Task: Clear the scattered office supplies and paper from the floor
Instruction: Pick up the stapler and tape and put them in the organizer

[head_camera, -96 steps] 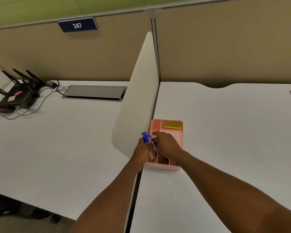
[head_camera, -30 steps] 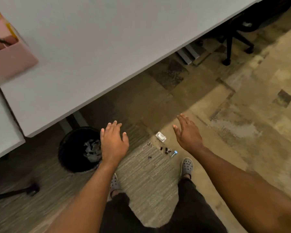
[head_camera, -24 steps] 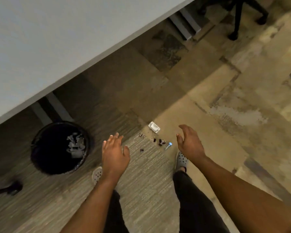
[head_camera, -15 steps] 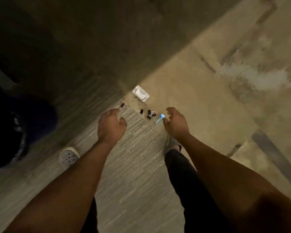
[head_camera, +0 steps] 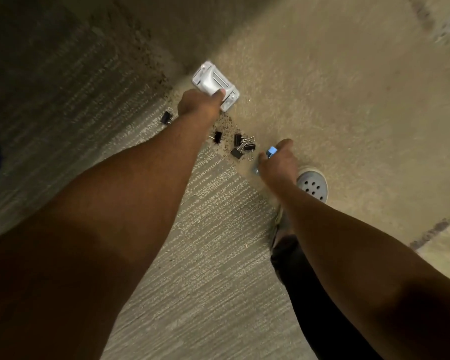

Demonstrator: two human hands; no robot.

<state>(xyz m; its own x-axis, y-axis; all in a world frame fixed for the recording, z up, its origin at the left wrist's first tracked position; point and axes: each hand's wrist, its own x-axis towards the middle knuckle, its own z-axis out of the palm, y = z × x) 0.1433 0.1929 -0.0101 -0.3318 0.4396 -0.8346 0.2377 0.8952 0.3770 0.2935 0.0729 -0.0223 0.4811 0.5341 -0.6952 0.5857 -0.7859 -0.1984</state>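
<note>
Hands (head_camera: 199, 105) gripping boxy white plastic (head_camera: 213, 83), carpet (head_camera: 218, 255)

Between the two hands, a cluster of black binder clips (head_camera: 242, 148) is lying on the carpet (head_camera: 218, 255), with one more clip (head_camera: 217, 137) just left of the cluster and another (head_camera: 166, 117) well left, beyond the left forearm. Right of the cluster, a grey perforated shoe (head_camera: 313, 187) is taking up floor. Bare carpet is lying open above and below the cluster.
</note>
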